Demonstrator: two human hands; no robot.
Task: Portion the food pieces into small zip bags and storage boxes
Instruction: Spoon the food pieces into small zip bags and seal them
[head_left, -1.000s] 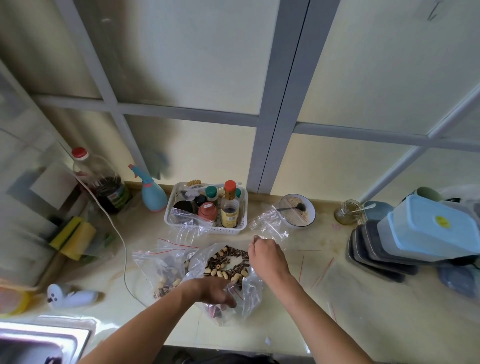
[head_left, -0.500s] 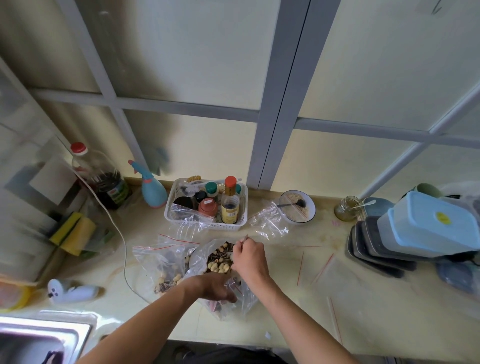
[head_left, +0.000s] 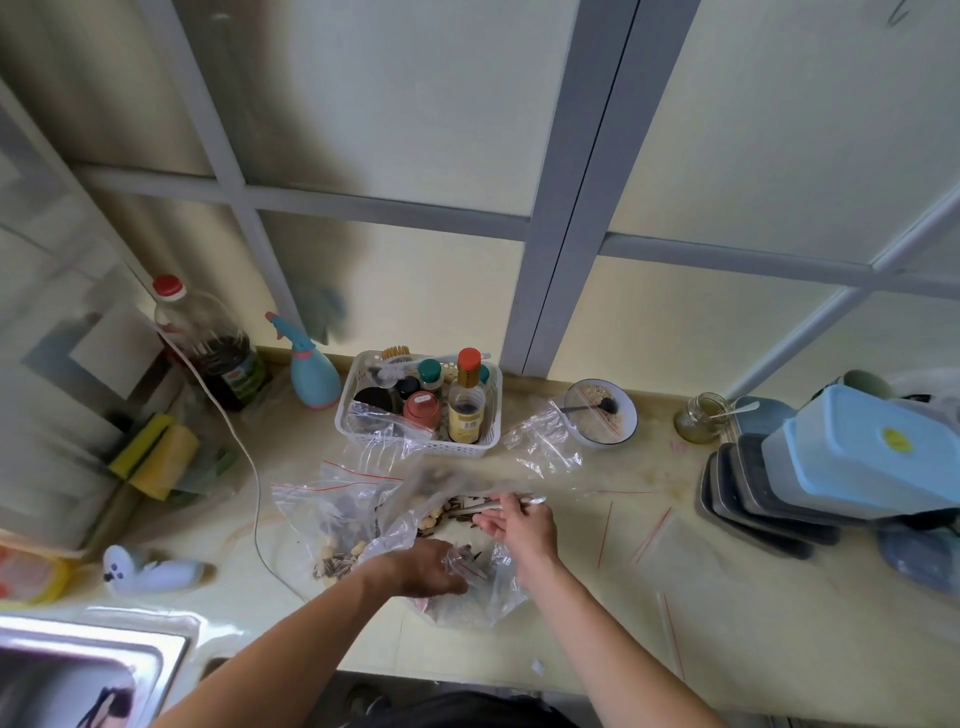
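Zip bag (head_left: 457, 566) of mixed nuts and striped seeds sits at worktop (head_left: 727, 613) centre, mouth facing 12 o'clock. Left hand (head_left: 421, 569) pinches the near bag edge, fingers curled on the plastic, grip closed on it. Right hand (head_left: 522, 525) at 2 o'clock of the left holds a metal spoon (head_left: 511, 501) at the bag mouth, fingers wrapped on the handle; spoon bowl hidden or blurred, can't tell if loaded.

Likely step: scooping food out of the big bag for portioning. To do it well: keep the left pinch high so the mouth stays wide, dip the spoon shallow, lift level, don't drag the thin film or seeds spill onto the worktop.

Bag look: clear, crumpled, limp film; pale peanuts and dark striped seeds visible through it, piled toward the mouth. Second zip bag (head_left: 332, 514) with red seal line at 9 o'clock, touching the first, also holds some nuts and seeds. Empty small bag (head_left: 543, 441) at 1 o'clock, by the bowl (head_left: 626, 415). Flat empty bags (head_left: 654, 540) with red strips at 3 o'clock. Storage boxes (head_left: 862, 457) stacked far at 3 o'clock, lid on the top one, well apart from the hands. White basket (head_left: 363, 436) of bottles at 12 o'clock.
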